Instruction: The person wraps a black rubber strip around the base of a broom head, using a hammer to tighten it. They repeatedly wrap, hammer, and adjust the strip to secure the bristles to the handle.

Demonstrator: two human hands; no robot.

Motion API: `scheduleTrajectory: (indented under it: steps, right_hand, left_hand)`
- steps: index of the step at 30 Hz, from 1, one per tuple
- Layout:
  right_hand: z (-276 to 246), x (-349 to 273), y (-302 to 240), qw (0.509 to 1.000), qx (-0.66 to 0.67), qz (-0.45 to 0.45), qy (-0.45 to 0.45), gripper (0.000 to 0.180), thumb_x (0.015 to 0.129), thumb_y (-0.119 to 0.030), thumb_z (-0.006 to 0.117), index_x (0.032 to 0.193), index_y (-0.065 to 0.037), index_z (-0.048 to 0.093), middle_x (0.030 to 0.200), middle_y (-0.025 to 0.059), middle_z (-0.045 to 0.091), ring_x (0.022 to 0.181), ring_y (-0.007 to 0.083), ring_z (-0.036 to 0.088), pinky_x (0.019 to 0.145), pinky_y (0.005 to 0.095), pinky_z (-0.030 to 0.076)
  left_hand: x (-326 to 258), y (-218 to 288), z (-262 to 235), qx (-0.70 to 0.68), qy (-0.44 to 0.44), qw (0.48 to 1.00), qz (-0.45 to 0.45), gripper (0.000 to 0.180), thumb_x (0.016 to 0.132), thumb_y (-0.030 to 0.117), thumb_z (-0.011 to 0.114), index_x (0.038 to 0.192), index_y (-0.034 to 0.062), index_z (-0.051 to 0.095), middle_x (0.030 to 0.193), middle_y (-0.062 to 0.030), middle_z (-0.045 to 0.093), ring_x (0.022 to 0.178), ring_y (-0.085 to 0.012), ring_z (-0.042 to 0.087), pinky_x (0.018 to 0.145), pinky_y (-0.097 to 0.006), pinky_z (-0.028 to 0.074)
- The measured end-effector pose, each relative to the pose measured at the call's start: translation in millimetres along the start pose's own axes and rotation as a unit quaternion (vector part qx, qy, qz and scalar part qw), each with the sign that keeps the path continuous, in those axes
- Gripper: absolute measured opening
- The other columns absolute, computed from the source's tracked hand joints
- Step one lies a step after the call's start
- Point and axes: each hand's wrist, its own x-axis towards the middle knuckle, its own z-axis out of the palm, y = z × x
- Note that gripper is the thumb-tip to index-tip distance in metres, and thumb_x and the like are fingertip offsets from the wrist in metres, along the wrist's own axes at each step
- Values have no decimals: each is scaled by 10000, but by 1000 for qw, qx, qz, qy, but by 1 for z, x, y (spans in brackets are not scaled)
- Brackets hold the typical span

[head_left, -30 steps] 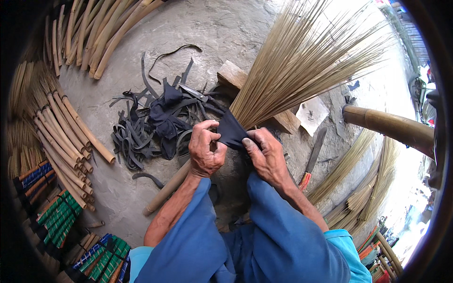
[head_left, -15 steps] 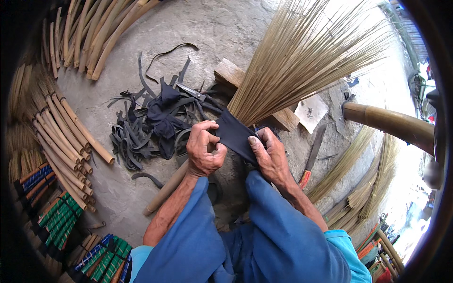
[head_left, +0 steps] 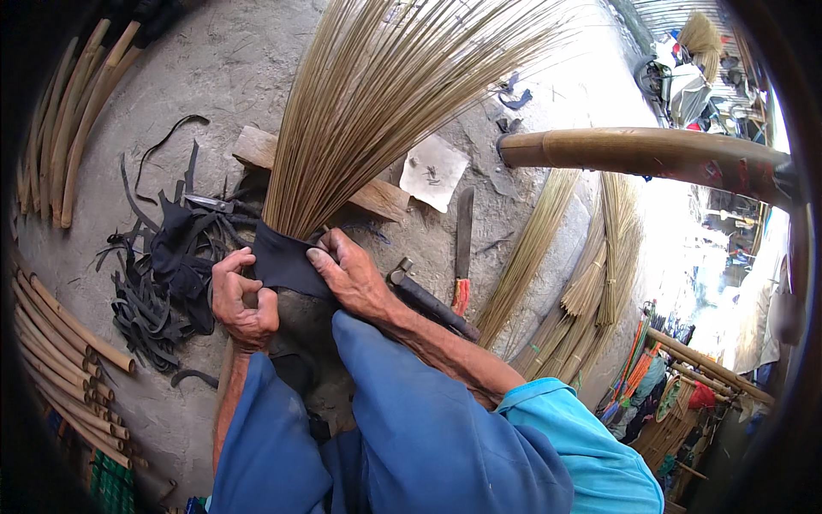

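A fan of thin tan broom bristles (head_left: 377,103) rises from a black rubber band (head_left: 282,261) wrapped round its base, held between my knees in blue trousers. My left hand (head_left: 242,300) grips the band's left side with curled fingers. My right hand (head_left: 351,274) presses on the band's right side, fingers laid over it. Both hands touch the band at the base of the bristles.
A heap of black rubber strips (head_left: 167,274) with scissors (head_left: 210,203) lies left. Wooden sticks (head_left: 60,325) line the left rim. A wood block (head_left: 377,197), a knife (head_left: 462,248), a hammer (head_left: 428,300), bristle bundles (head_left: 591,283) and a thick bamboo pole (head_left: 651,154) lie right.
The view has swung: the broom head now stands more upright and left of centre. Both hands have stayed on the black band, shifting round its base.
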Motion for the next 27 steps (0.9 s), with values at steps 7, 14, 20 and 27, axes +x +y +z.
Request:
scheduleTrajectory:
  steps: [7,14,20,27]
  right_hand:
    - [-5,-3,-2,1000,4,0,-25,304,1104,-252,667,1224,28,683,985,194,733,916,248,689,855,413,561]
    - [-21,-18,-15,999,-17,-7,-44,275,1130,-263,665,1185,5,683,913,69,663,871,136,611,804,327,523]
    - [-25,-25,-10,999,10,-2,-34,321,1139,-325,679,1109,-5,688,880,4,609,855,96,541,780,300,479]
    - [3,5,16,1000,24,11,-3,371,1092,-311,747,918,-10,619,786,2,522,783,104,466,684,329,441]
  left_hand:
    - [0,-10,-5,-23,-3,998,50,75,715,45,637,760,-5,603,1162,-247,729,1182,-404,731,1051,-505,590]
    - [-1,0,-8,-16,-10,1000,-5,84,687,-31,627,760,7,611,1187,-232,724,1207,-395,735,1079,-504,586]
    - [-1,0,-8,-35,-11,999,6,92,685,-39,639,751,3,590,1160,-227,716,1167,-397,745,1021,-487,599]
    - [14,4,-16,3,-88,996,15,284,719,-7,712,996,-6,652,1290,-252,685,1235,-439,705,1091,-509,567]
